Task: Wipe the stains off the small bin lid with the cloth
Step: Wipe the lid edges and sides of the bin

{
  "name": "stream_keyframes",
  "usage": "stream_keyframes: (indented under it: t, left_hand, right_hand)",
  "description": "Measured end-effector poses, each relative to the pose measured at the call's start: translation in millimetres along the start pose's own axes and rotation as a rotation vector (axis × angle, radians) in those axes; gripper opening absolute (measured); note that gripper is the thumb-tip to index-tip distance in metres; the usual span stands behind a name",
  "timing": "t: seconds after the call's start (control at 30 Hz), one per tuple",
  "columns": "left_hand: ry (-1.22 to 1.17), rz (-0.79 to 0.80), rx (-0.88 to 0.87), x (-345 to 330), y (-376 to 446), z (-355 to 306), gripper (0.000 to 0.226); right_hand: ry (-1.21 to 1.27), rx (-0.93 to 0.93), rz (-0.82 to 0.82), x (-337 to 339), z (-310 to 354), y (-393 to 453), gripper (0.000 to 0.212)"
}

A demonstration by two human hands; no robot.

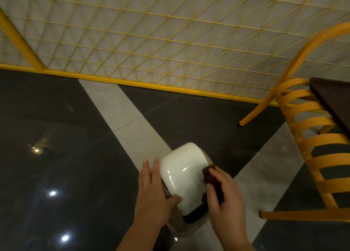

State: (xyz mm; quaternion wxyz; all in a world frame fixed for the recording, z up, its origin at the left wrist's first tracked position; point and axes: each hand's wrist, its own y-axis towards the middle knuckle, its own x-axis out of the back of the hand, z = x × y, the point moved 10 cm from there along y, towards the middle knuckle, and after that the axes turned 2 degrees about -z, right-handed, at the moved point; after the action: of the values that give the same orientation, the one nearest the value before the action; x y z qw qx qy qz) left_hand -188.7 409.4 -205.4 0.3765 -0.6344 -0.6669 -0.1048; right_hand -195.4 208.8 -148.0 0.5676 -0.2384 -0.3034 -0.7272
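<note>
Cloth, dark brown (212, 182), was pinched in right hand (225, 199) | glossy white domed bin lid (184, 176) was steadied by flat left hand (155, 190) | risk: lid swinging under pressure.

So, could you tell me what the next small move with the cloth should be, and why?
Probably draw the dark cloth leftward across the white bin lid. The right hand presses it at the lid's right edge, most of the glossy top is not yet covered, and the left hand braces the opposite side.
</note>
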Motion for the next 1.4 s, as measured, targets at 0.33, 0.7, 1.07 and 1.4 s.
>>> stream_keyframes:
  t: [0.33,0.7,1.07,1.4]
  left_hand:
    - [-0.079,0.094,-0.065,-6.0,15.5,0.7,0.114]
    - [-0.275,0.125,-0.035,-12.4,17.9,-2.5,0.111]
    - [-0.299,0.151,-0.028,-16.0,19.5,-6.2,0.109]
    - [-0.34,0.155,-0.017,-17.5,20.0,-4.8,0.112]
  right_hand:
    - [-0.156,0.258,0.255,-53.6,23.1,38.3,0.033]
    - [-0.087,0.394,0.324,-80.5,51.1,23.3,0.034]
    - [-0.134,0.393,0.296,-72.6,47.2,45.3,0.028]
    - [-0.105,0.111,0.277,-64.0,7.7,101.7,0.017]
